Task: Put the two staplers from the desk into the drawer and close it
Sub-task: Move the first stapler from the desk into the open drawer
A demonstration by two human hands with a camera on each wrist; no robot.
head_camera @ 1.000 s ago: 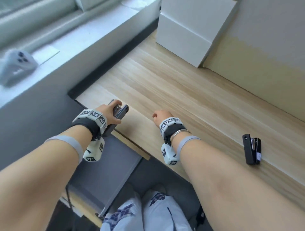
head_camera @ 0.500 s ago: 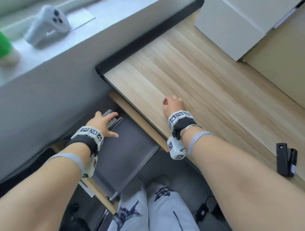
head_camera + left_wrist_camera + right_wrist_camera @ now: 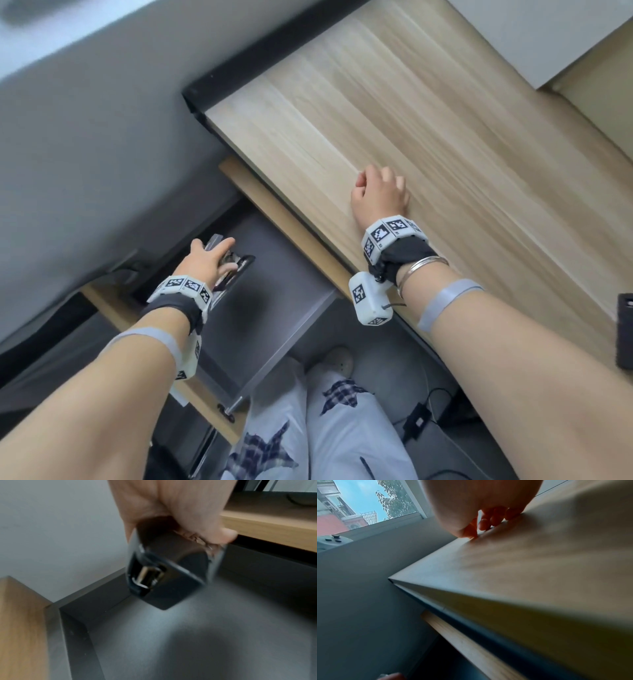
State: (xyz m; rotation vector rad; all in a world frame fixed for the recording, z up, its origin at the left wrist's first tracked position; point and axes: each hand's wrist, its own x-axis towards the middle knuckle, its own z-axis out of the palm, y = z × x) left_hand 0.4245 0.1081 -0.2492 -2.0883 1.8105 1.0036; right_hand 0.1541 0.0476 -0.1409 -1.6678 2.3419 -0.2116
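The drawer (image 3: 274,308) under the wooden desk (image 3: 411,137) stands pulled out, its grey floor (image 3: 171,642) bare. My left hand (image 3: 219,257) is down inside it near the back left corner and grips a black stapler (image 3: 236,269) from above. In the left wrist view the stapler (image 3: 164,574) hangs tilted just above the floor, with the fingers (image 3: 223,534) curled round its top. My right hand (image 3: 378,192) rests on the desk near the front edge, fingers loosely curled, holding nothing. The second black stapler (image 3: 625,329) lies on the desk at the far right.
A white box (image 3: 548,34) stands at the back of the desk. My legs (image 3: 308,428) are below the drawer's front, with a cable and adapter (image 3: 418,421) on the floor. A grey wall runs left of the drawer. A game controller (image 3: 330,542) lies on the sill.
My left hand has carried the stapler from the desk's edge down into the drawer. The right hand has stayed on the desk. The head view has tilted down.
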